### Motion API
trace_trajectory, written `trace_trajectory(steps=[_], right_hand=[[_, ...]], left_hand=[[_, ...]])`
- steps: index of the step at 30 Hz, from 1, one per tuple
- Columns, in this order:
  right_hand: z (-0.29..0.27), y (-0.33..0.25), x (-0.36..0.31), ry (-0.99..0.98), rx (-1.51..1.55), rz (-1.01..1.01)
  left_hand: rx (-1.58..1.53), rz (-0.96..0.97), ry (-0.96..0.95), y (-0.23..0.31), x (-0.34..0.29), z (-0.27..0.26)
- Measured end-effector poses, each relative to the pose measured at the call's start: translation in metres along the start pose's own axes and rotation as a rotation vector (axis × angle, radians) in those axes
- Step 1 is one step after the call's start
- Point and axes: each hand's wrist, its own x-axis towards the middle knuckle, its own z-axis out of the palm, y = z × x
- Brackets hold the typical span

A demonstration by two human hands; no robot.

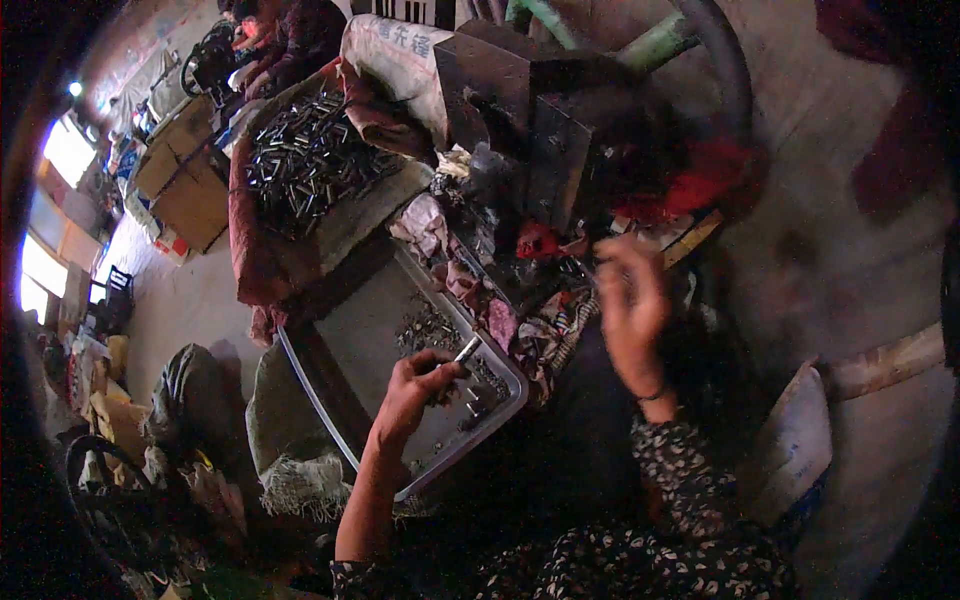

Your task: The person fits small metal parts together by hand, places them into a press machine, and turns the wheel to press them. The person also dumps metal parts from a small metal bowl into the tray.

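Note:
My left hand (415,385) is over the near corner of a shallow grey metal tray (330,390), fingers closed on a small shiny metal cylinder (466,350). Several more small metal parts (430,325) lie scattered in the tray. My right hand (630,300) is raised to the right of the tray, fingers curled near a small thin piece at its fingertips; it is blurred and I cannot tell whether it holds anything. A dark metal machine block (560,130) stands beyond it, with a red part (538,240) at its base.
A heap of several shiny metal tubes (305,160) lies on cloth at the upper left. Cardboard boxes (185,180) stand further left. A white sack (395,60) and another person (290,40) are at the top. Rags (520,330) lie between tray and machine. A pipe (885,360) runs right.

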Motion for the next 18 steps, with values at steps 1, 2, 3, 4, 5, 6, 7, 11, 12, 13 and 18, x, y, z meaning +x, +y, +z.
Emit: trace_trajectory(steps=[1,2,3,4,5,6,7,11,12,13,18], right_hand=[[-0.015,0.014,0.005,0.151,-0.040,0.063],[-0.034,0.019,0.019,0.242,-0.236,-0.103],[-0.053,0.028,0.033,0.369,-0.261,-0.147],[-0.063,0.034,0.042,0.421,-0.302,-0.159],[-0.069,0.037,0.050,0.467,-0.340,-0.169],[-0.067,0.041,0.061,0.519,-0.236,-0.170],[-0.068,0.044,0.073,0.574,-0.151,-0.175],[-0.072,0.073,0.110,0.571,-0.056,-0.119],[-0.073,0.083,0.120,0.552,-0.227,-0.072],[-0.072,0.090,0.126,0.529,-0.400,-0.024],[-0.084,0.113,0.141,0.458,-0.444,0.002]], left_hand=[[0.007,0.008,-0.006,0.008,0.007,0.007],[0.011,0.018,-0.043,0.012,0.016,0.015],[0.018,0.031,-0.079,0.018,0.023,0.026],[0.021,0.022,-0.060,0.019,0.031,0.029],[0.141,0.052,-0.066,0.019,0.039,0.030],[0.270,0.084,-0.056,0.022,0.041,0.025],[0.273,0.081,-0.034,0.027,0.045,0.026],[0.139,0.117,0.039,0.027,0.080,0.031],[0.044,0.104,0.062,0.027,0.088,0.030],[0.046,0.104,0.071,0.026,0.095,0.027],[-0.113,0.114,0.000,0.031,0.120,0.020]])
